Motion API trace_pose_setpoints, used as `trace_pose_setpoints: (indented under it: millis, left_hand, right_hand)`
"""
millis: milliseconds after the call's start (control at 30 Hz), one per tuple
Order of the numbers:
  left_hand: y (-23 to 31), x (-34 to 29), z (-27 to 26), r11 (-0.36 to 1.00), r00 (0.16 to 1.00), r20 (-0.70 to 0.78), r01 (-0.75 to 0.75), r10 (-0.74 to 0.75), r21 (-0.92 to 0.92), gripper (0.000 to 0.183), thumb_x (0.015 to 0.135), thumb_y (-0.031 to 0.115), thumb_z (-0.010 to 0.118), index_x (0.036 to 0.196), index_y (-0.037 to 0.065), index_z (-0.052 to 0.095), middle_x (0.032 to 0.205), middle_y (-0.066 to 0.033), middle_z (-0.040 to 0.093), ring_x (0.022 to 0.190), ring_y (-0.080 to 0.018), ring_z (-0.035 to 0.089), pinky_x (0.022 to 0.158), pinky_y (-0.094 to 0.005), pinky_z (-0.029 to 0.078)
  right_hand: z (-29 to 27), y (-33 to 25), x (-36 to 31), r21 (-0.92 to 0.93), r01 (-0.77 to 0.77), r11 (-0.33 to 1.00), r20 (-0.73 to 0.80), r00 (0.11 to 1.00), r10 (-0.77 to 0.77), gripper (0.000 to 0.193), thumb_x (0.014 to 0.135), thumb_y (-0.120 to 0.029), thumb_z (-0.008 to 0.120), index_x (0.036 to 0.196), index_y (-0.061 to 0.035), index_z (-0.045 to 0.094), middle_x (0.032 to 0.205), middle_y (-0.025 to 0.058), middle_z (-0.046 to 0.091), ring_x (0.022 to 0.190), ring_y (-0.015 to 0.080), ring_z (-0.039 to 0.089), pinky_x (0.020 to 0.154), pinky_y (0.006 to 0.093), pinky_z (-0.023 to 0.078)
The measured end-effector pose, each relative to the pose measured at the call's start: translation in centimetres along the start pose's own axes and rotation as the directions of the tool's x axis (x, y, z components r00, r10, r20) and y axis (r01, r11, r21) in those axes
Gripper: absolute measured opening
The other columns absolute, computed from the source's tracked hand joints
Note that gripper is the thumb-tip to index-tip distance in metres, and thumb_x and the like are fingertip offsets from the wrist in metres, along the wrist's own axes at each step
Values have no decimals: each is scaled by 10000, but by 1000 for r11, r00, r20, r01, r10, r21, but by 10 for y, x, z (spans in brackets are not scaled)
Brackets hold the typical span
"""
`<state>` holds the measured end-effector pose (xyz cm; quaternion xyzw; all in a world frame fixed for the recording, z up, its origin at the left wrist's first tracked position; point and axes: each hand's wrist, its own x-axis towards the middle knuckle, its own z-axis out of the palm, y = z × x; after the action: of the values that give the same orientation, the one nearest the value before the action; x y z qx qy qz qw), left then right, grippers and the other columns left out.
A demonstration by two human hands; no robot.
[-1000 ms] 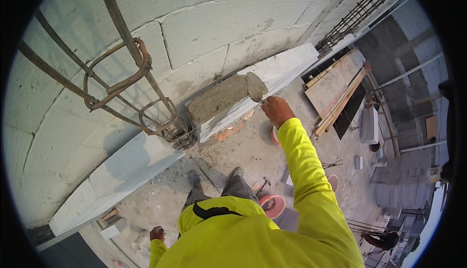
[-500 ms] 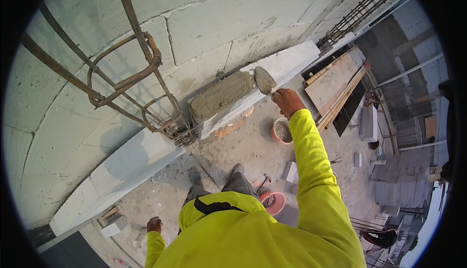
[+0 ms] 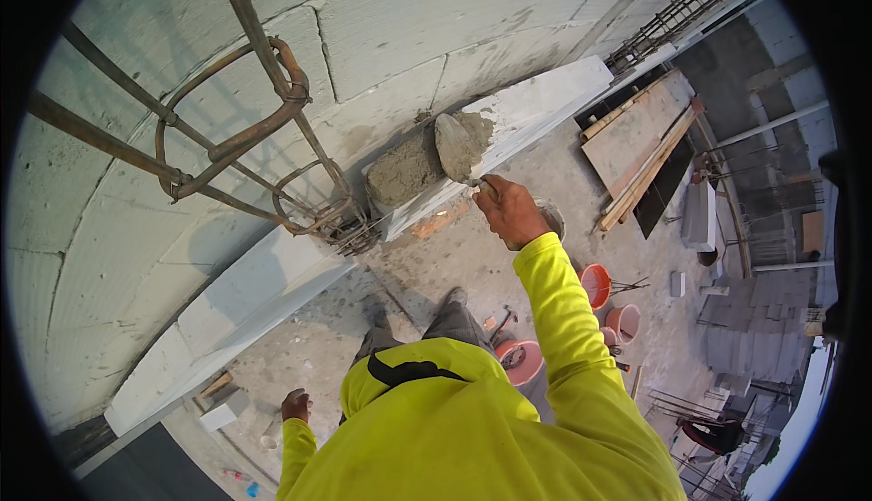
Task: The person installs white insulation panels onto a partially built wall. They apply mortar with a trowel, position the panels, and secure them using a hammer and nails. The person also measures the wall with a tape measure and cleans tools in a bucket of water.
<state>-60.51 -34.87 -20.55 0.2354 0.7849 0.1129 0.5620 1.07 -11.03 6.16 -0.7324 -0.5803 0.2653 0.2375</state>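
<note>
My right hand is closed round the handle of a trowel. Its blade is coated in grey mortar and rests over the right part of a thick mortar bed. That bed lies on top of a low course of white blocks, along the foot of a pale block wall. Some mortar also shows to the right of the blade. Low at my left side, my left hand hangs with its fingers curled in, apparently holding nothing.
A rusty rebar cage rises at the left end of the mortar. Wooden boards lean at the right. Mortar buckets, an orange bucket and a hammer sit on the concrete floor. Stacked blocks stand farther right.
The trowel has moved left from the mortar's right end onto the bed, and my right arm has drawn in with it. Mortar now spreads right of the blade. My left hand still hangs low.
</note>
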Motion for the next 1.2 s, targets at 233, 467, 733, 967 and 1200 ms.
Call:
trace_pose_setpoints:
  millis: [233,467,733,967,1200]
  left_hand:
    - [6,1,-6,997,997,44,56,-59,56,358,905,158,589,1251,68,609,1026,-93,683,855,-249,700,636,-407,512]
    - [21,5,-13,1000,1000,28,3,-3,4,354,892,160,645,1228,49,629,1009,-111,712,824,-237,724,571,-358,537]
    - [32,18,-22,995,999,45,-12,8,103,358,893,171,628,1229,49,631,1009,-110,704,859,-246,715,616,-360,542]
    - [29,19,-33,997,998,40,-48,45,55,351,887,166,644,1216,44,643,978,-109,715,833,-238,727,584,-334,543]
    - [20,12,-21,998,999,24,-38,37,57,354,894,178,639,1215,29,638,974,-105,714,822,-222,726,573,-335,543]
  right_hand:
    - [4,6,5,-23,10,1000,33,999,-9,342,901,-247,614,1067,52,632,911,302,665,881,472,637,799,498,519]
    - [27,-20,-24,-71,14,997,-48,999,-18,280,894,-220,629,995,40,604,851,296,655,837,463,637,747,517,512]
    - [54,-59,-56,-3,180,984,182,967,-177,309,885,-178,632,1084,51,570,817,291,639,810,474,628,719,510,504]
    - [41,-56,-54,-55,178,982,22,984,-177,250,885,-173,608,1021,27,546,877,268,636,826,459,627,718,540,494]
    - [115,-45,-138,373,-114,921,-24,991,133,380,869,-121,618,1187,16,461,929,253,569,769,470,588,719,502,493]
